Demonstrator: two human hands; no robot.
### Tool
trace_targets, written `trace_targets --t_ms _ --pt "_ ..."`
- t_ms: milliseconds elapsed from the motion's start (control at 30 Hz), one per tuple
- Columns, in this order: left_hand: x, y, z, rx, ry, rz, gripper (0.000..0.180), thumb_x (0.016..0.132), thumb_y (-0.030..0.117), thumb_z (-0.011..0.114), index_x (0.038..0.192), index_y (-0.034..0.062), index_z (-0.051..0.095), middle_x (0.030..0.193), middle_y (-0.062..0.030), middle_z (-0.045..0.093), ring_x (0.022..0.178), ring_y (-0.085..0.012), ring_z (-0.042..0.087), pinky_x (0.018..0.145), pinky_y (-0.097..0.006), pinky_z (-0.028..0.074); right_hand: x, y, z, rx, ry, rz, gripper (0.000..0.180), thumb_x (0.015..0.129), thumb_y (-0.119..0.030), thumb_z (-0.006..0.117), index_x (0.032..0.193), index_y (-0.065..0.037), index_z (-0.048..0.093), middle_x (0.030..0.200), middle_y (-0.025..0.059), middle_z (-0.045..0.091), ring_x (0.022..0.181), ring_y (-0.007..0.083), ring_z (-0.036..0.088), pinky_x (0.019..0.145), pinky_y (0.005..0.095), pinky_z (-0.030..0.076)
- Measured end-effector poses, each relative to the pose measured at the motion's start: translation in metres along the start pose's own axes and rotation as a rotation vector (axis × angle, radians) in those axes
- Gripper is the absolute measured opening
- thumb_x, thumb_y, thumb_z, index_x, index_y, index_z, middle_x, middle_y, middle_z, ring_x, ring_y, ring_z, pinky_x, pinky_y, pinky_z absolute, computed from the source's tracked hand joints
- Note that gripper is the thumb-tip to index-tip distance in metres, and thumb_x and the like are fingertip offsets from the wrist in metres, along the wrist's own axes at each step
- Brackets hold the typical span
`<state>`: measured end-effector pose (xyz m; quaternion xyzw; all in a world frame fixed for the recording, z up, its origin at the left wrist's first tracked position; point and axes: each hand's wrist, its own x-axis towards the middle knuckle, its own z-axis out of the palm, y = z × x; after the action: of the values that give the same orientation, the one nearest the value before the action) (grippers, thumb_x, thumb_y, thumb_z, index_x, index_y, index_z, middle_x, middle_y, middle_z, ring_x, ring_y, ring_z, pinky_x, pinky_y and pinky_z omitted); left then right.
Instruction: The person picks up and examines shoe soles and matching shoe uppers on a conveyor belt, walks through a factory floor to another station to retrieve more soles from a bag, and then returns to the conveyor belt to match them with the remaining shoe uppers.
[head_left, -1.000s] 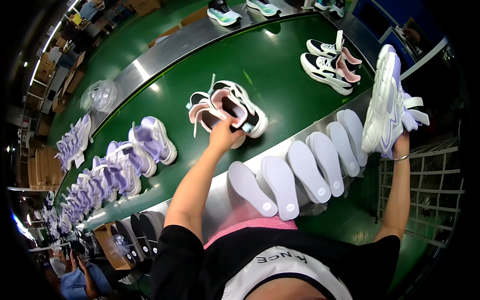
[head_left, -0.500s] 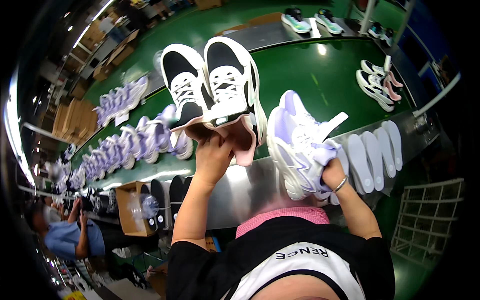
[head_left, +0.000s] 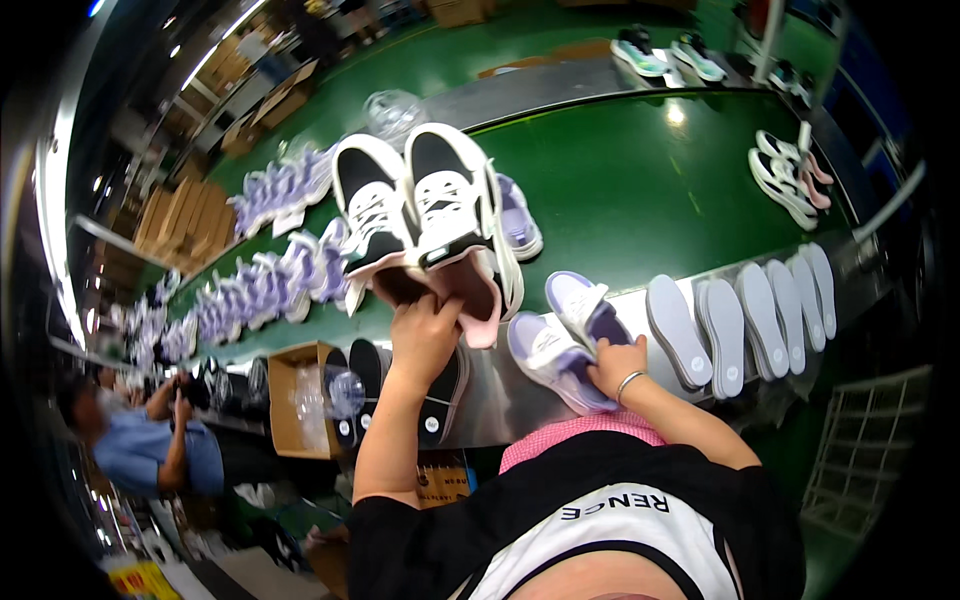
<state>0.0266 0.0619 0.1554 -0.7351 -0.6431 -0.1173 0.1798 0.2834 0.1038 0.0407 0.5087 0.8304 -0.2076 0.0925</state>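
Observation:
My left hand (head_left: 425, 335) is closed on the heels of a pair of black-and-white sneakers (head_left: 445, 205) with pink lining, toes pointing away from me. It holds them up over the green work surface and partly hides a lavender sneaker behind them. To the right, my right hand (head_left: 618, 367), with a bangle at the wrist, grips the heel collars of a pair of lavender-and-white sneakers (head_left: 545, 350). That pair is low over the metal edge, toes away from me; I cannot tell whether the soles rest on it.
Grey insoles (head_left: 765, 320) lie in a row on the metal edge at right. Lavender sneakers (head_left: 250, 290) line the green belt (head_left: 600, 170) at left. Another pink-lined pair (head_left: 785, 180) lies far right. Left are black insoles (head_left: 440, 400), an open carton (head_left: 290, 400) and a co-worker (head_left: 160, 450).
My right hand has brought the lavender pair down and toward me, from raised to low over the metal edge. My left hand still holds the black-and-white pair. The whole view has shifted somewhat.

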Motion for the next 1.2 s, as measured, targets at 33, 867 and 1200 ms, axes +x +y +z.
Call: trace_targets --t_ms 33,867,1200 --pt "0.001 0.003 0.001 -0.039 0.043 -0.010 0.025 0.056 0.008 0.058 0.081 0.0123 0.058 0.068 -0.0072 0.051 0.059 -0.0254 0.051 0.054 -0.035 0.041 -0.002 -0.004 0.002 -0.007 -0.033 -0.022 0.038 0.073 -0.037 0.051 0.090 -0.004 0.049 0.068 0.0124 0.060 0.066 0.0276 0.059 0.085 0.0495 0.025" --pt "0.044 0.272 -0.048 -1.082 -0.173 0.653 0.042 0.050 0.010 0.071 0.086 -0.0010 0.054 0.075 -0.0122 0.054 0.067 -0.0257 0.055 0.060 -0.030 0.043 -0.338 -0.022 -0.144 1.730 1.404 -1.608 0.079 0.081 -0.049 0.038 0.113 0.022 0.024 0.112 0.0322 0.039 0.102 0.0304 0.047 0.085 0.0380 0.040" --pt "-0.039 0.528 -0.054 -1.658 -1.463 0.593 0.051 0.064 0.013 0.072 0.109 0.0029 0.049 0.095 -0.0003 0.055 0.088 -0.0115 0.050 0.081 -0.027 0.039 -0.591 0.062 -0.055 1.006 1.205 -0.478 0.051 0.082 -0.036 0.045 0.101 0.011 0.048 0.104 0.0334 0.045 0.097 0.0396 0.048 0.072 0.0400 0.046"
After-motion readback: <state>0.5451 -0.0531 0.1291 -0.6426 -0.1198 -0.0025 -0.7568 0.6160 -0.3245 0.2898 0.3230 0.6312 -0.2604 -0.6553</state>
